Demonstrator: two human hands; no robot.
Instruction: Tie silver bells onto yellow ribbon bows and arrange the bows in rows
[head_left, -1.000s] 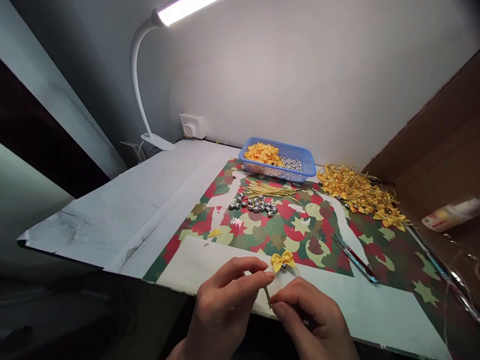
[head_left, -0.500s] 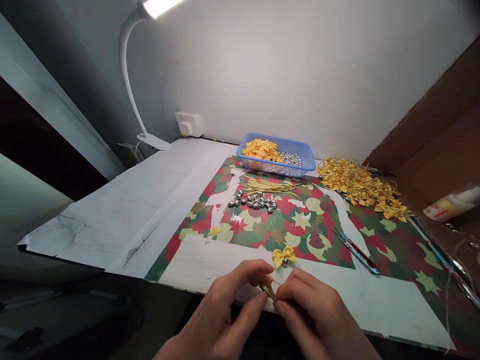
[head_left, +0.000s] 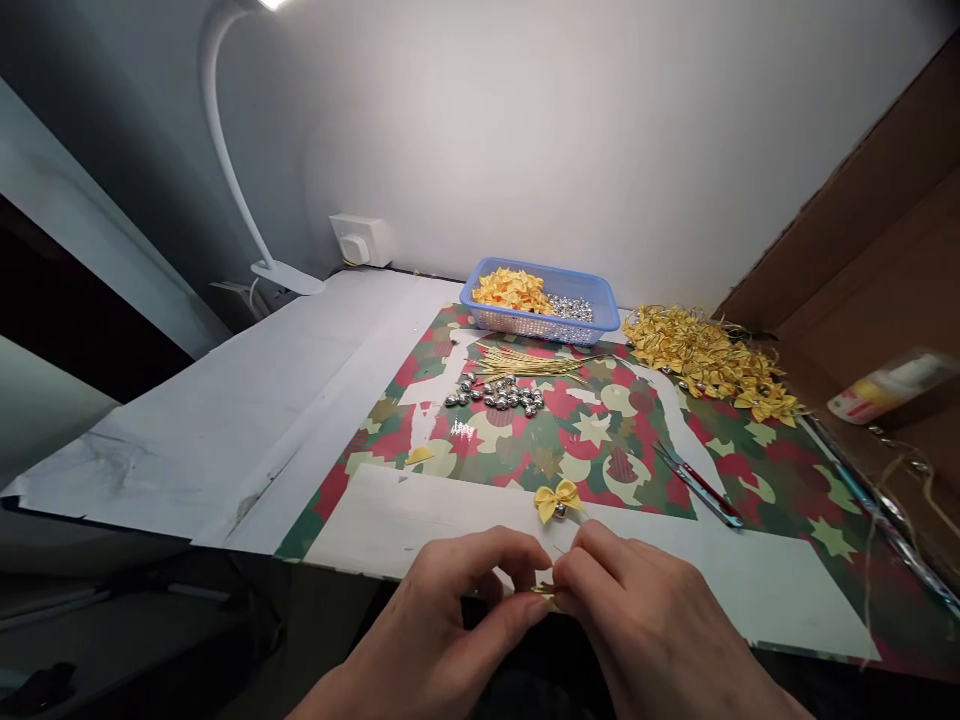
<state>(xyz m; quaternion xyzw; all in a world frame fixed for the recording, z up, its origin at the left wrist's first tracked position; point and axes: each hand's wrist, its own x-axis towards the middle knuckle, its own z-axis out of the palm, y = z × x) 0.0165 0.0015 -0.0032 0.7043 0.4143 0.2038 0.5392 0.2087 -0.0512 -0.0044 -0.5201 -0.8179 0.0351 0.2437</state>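
Note:
At the near edge of the table, my left hand [head_left: 469, 600] pinches a small bit of gold cord [head_left: 543, 590] between thumb and fingers. Close against it, my right hand [head_left: 637, 600] is closed on the other end of the cord, its fingertips partly hidden. A thin strand rises just above the right fingers; I cannot tell what it belongs to. Just beyond my hands lies a yellow ribbon bow [head_left: 558, 497] with a small silver bell [head_left: 559, 510] at its centre, on a white paper strip [head_left: 442, 505].
Silver bells [head_left: 502, 393] and gold cords [head_left: 525, 363] lie mid-table. Behind stands a blue basket [head_left: 607, 318] of bows and bells. A heap of yellow bows [head_left: 697, 350], scissors [head_left: 701, 485] and a bottle [head_left: 885, 388] are on the right; a lamp [head_left: 232, 170] stands left.
The view has shifted slightly, so the table things sit a little further left and up. My hands have drawn closer together, and less of the gold cord shows between them.

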